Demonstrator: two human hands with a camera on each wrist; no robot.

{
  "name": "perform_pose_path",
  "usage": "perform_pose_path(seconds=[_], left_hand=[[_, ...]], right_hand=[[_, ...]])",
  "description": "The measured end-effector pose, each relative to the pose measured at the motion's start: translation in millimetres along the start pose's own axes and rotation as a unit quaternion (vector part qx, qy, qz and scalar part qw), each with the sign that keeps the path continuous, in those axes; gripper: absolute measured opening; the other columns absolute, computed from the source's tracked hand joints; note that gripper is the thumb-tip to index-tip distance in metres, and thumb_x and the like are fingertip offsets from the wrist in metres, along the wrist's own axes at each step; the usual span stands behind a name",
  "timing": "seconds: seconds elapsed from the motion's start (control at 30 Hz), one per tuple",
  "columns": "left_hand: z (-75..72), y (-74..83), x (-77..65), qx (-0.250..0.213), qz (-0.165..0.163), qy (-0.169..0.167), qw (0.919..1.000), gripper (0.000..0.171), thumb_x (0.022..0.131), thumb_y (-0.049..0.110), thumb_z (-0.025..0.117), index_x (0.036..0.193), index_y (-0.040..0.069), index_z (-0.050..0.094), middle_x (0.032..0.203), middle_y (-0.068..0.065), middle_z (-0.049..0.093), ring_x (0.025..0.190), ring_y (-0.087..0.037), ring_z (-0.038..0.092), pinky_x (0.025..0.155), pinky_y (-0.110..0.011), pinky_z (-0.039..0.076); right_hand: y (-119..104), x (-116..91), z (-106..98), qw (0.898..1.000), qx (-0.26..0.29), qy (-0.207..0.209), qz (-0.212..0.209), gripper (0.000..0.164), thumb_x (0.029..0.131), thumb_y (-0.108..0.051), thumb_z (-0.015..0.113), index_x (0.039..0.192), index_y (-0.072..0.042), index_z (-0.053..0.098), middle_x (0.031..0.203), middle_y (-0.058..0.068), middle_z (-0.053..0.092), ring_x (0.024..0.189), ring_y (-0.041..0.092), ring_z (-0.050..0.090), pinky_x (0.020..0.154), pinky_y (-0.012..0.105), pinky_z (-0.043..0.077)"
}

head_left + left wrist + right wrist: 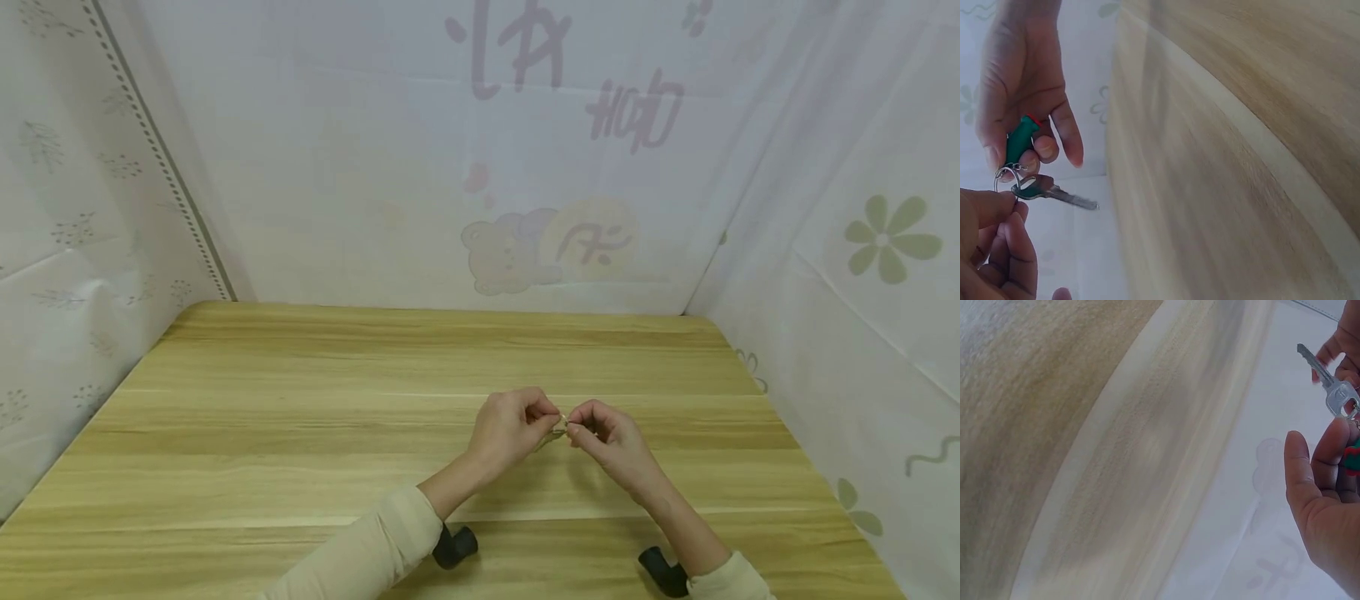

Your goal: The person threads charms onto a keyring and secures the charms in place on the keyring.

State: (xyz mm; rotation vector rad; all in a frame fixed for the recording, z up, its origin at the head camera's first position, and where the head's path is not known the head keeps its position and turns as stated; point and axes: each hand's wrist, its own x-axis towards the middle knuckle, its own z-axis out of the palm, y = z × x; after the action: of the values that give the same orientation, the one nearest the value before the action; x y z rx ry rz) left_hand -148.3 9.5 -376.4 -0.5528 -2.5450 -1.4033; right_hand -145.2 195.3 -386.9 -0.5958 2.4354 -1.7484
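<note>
Over the table, both hands work close together on a keyring. My left hand point(510, 425) pinches the metal split ring point(997, 181) between thumb and finger. My right hand point(611, 442) holds a small green charm with a red end point(1020, 140), linked to the ring by a short chain. A silver key point(1071, 199) hangs on the ring, its blade sticking out away from the fingers. In the right wrist view the same key point(1338, 397) points up and left, while the charm is cut by the image edge.
The wood-grain table point(300, 467) stretches under both hands. Patterned white cloth point(337, 167) hangs behind it and at both sides. A black strapped-on device point(456, 546) shows below the left wrist, with another black one point(663, 571) below the right.
</note>
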Motion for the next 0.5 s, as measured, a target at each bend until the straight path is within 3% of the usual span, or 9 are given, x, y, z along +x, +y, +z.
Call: perform_pose_path(seconds=[0.33, 0.43, 0.5], left_hand=[[1.6, -0.7, 1.8, -0.111, -0.092, -0.013, 0.9895, 0.004, 0.083, 0.011, 0.071, 0.079, 0.011, 0.071, 0.075, 0.0, 0.07, 0.06, -0.003, 0.06, 0.051, -0.02, 0.048], [1.7, -0.7, 2.1, -0.116, -0.101, -0.017, 0.988, 0.004, 0.083, 0.013, 0.071, 0.079, 0.011, 0.07, 0.075, 0.0, 0.07, 0.06, -0.002, 0.058, 0.051, -0.02, 0.047], [1.5, -0.5, 1.7, -0.104, -0.088, -0.026, 0.9904, 0.004, 0.084, 0.013, 0.07, 0.081, 0.01, 0.07, 0.076, 0.0, 0.069, 0.062, -0.003, 0.059, 0.053, -0.019, 0.047]], right_hand=[[-0.1, -0.4, -1.8, 1.0, 0.007, -0.004, 0.002, 0.014, 0.094, -0.009, 0.056, 0.095, 0.005, 0.056, 0.084, 0.003, 0.057, 0.076, 0.01, 0.057, 0.069, 0.029, 0.051], [0.2, -0.6, -2.2, 1.0, 0.007, -0.005, 0.002, 0.013, 0.094, -0.008, 0.056, 0.095, 0.005, 0.056, 0.083, 0.003, 0.056, 0.076, 0.01, 0.056, 0.07, 0.03, 0.051], [-0.3, -0.8, -2.3, 1.0, 0.004, -0.006, 0.003, 0.012, 0.093, -0.007, 0.056, 0.094, 0.005, 0.056, 0.083, 0.003, 0.056, 0.075, 0.01, 0.056, 0.069, 0.03, 0.051]])
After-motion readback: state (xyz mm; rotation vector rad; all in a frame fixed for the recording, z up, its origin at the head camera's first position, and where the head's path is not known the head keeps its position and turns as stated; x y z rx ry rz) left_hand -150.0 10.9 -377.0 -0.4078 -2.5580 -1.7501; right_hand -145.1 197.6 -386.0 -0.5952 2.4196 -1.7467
